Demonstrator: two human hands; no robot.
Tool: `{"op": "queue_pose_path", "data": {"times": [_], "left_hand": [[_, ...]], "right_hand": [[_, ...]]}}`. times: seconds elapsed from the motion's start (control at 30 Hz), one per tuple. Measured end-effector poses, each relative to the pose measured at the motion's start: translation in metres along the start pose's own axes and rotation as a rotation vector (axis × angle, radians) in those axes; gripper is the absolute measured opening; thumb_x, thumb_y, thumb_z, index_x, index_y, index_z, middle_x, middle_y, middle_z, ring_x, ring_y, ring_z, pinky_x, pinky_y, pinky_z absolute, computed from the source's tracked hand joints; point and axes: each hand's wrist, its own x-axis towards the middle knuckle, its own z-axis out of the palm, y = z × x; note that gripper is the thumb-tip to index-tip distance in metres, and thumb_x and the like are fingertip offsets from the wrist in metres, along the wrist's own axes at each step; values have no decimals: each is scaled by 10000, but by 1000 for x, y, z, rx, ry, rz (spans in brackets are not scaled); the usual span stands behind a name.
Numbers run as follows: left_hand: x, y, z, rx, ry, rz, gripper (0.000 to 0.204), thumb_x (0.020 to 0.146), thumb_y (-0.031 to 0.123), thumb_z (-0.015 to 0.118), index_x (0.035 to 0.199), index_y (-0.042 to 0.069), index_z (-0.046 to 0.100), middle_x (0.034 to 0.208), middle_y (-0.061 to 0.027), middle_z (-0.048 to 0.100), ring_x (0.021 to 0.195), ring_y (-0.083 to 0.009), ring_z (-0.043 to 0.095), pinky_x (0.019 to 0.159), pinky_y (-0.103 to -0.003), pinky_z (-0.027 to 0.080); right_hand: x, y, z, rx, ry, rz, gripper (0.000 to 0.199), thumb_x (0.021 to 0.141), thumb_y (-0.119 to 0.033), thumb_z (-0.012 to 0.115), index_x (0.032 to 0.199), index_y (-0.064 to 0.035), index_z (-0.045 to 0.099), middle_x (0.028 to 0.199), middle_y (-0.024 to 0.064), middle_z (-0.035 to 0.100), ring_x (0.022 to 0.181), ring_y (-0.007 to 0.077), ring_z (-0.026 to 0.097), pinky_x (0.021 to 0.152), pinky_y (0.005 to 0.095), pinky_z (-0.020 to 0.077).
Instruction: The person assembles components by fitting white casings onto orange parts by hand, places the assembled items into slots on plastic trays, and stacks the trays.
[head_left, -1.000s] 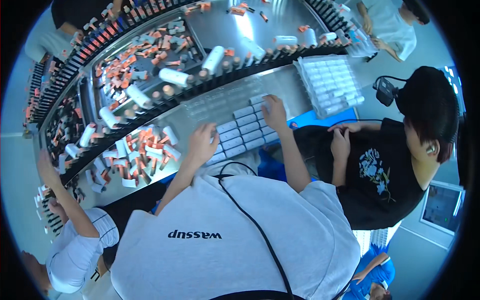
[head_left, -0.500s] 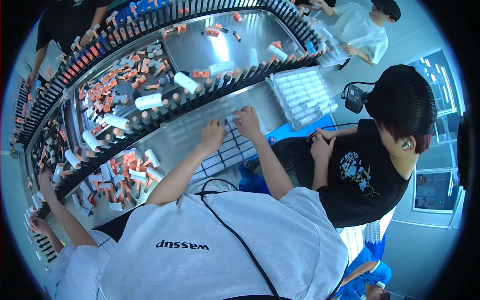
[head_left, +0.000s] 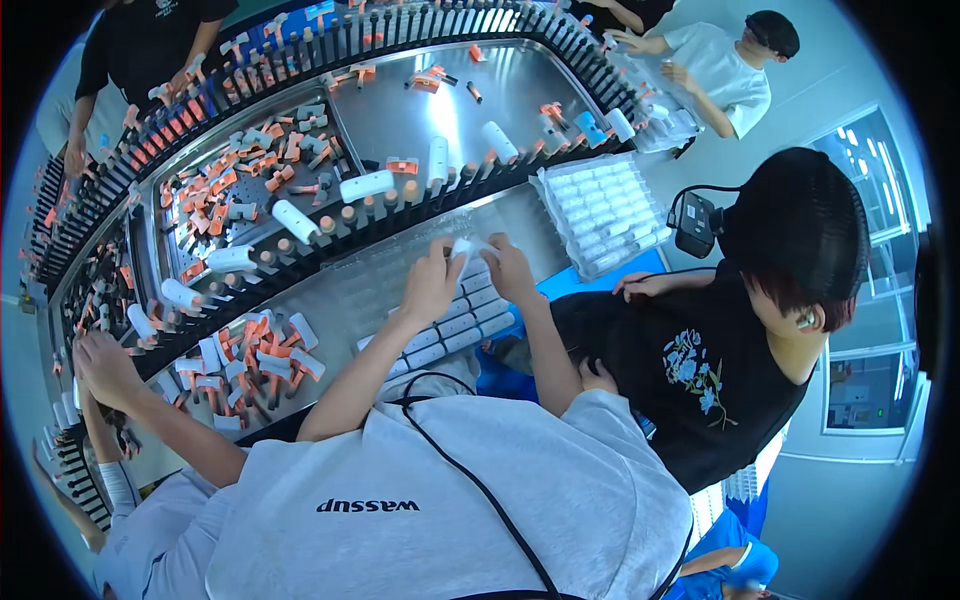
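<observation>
My left hand [head_left: 432, 287] pinches a small white piece [head_left: 463, 247] whose exact kind I cannot make out. Across from it, my right hand [head_left: 513, 274] has its fingers closed on the other side of the same piece. Both hands are above the far end of a tray of white rectangular parts [head_left: 458, 326], which lie in rows with dark gaps between. My forearms hide part of this tray. Just beyond my hands lies a clear plastic tray [head_left: 375, 252] on the metal table.
A conveyor with upright black pegs [head_left: 385, 218] curves around metal trays of orange and white parts [head_left: 232, 178]. A pile of such parts [head_left: 262, 360] lies left of me. A filled clear tray [head_left: 600, 215] is at right. A co-worker in black [head_left: 690, 370] stands close by; another's hand [head_left: 105, 370] reaches in at left.
My hands have drawn back slightly from the tray's far end, and a white piece now shows between them. White parts on the conveyor have shifted. The left co-worker's hands have moved.
</observation>
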Motion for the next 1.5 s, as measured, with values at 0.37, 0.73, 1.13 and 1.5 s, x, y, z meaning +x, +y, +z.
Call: {"op": "queue_pose_path", "data": {"times": [0.37, 0.73, 1.13, 1.5], "left_hand": [[124, 108, 9, 240, 248, 213, 312, 971, 214, 630, 1060, -76, 558, 861, -285, 700, 828, -486, 697, 753, -551, 558], [177, 85, 23, 658, 159, -15, 595, 770, 308, 813, 1175, -84, 622, 1008, -229, 741, 902, -360, 758, 776, -446, 609], [107, 48, -51, 844, 309, -34, 663, 910, 326, 662, 1312, -176, 504, 1006, -277, 690, 756, -353, 734, 606, -421, 584], [61, 54, -98, 789, 741, 236, 834, 728, 169, 762, 1451, -85, 434, 1347, -295, 517, 1195, -430, 571, 995, -513, 499]], "right_hand": [[112, 0, -70, 660, 768, 284, 326, 1000, -279, 671, 1116, 24, 640, 971, 115, 685, 874, 190, 650, 799, 348, 499], [184, 41, -82, -106, 441, 128, 343, 929, -293, 691, 1124, -12, 721, 941, 233, 729, 914, 426, 698, 835, 520, 529], [152, -105, -30, -510, 139, -59, 482, 1010, -266, 562, 1319, 103, 524, 1112, 292, 687, 931, 459, 702, 798, 536, 568], [116, -123, -40, 31, 214, -324, 717, 1039, -224, 623, 1556, 113, 258, 1506, 333, 451, 1305, 388, 557, 1069, 439, 459]]}}
